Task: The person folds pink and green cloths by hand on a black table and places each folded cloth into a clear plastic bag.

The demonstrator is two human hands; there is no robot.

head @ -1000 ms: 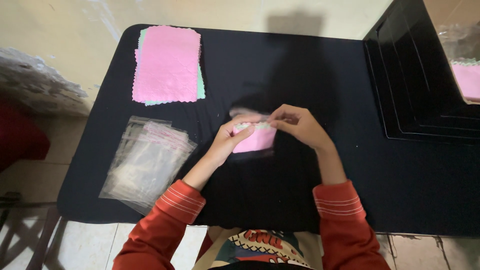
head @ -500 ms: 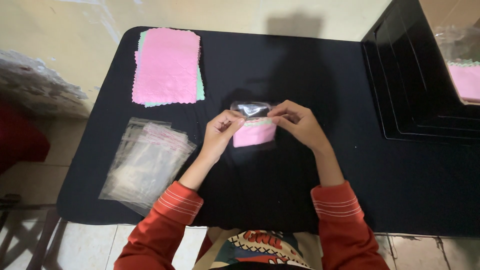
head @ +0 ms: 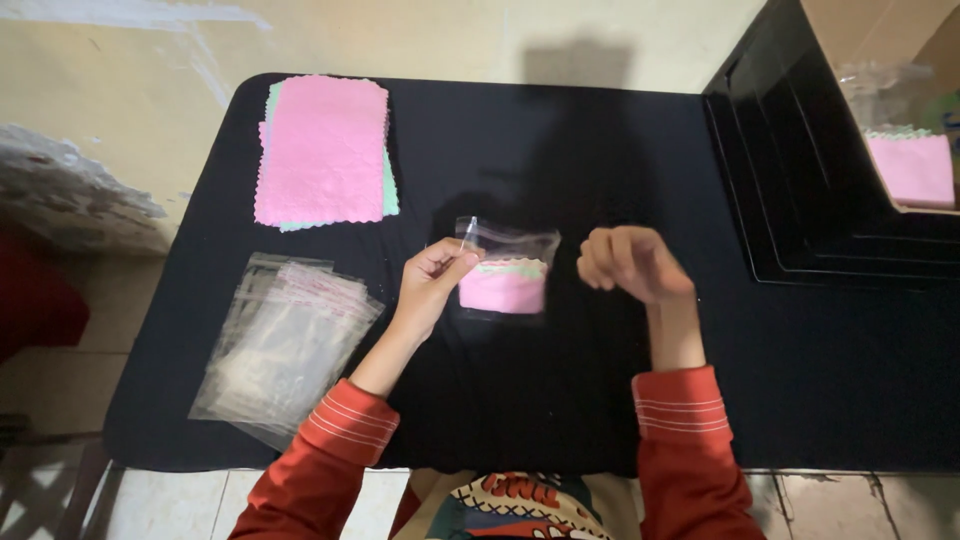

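On the black table [head: 600, 400], the left hand [head: 432, 280] pinches the upper left corner of a small clear bag [head: 505, 270] between thumb and fingertips, holding up what looks like a thin strip at the bag's mouth. That grip keeps the bag's top raised and steady while the rest of it lies flat on the table. Inside the bag sits a folded pink cloth [head: 502, 288] with a scalloped edge and a sliver of green showing along its top; it fills the lower part of the bag and leaves the mouth free.

The right hand [head: 625, 262] hovers just right of the bag, apart from it, its fingers curled loosely inward and holding nothing that can be seen.

A stack of pink and green cloths [head: 322, 150] lies at the far left of the table. A pile of empty clear bags [head: 285, 345] lies at the near left, just beside the left forearm. Both piles sit within easy reach of the left hand, on one side, which leaves the middle of the table free for handling.

At the far right, beyond a stepped black frame [head: 800, 200], a cardboard box [head: 890, 90] holds a bagged pink cloth [head: 912, 168].
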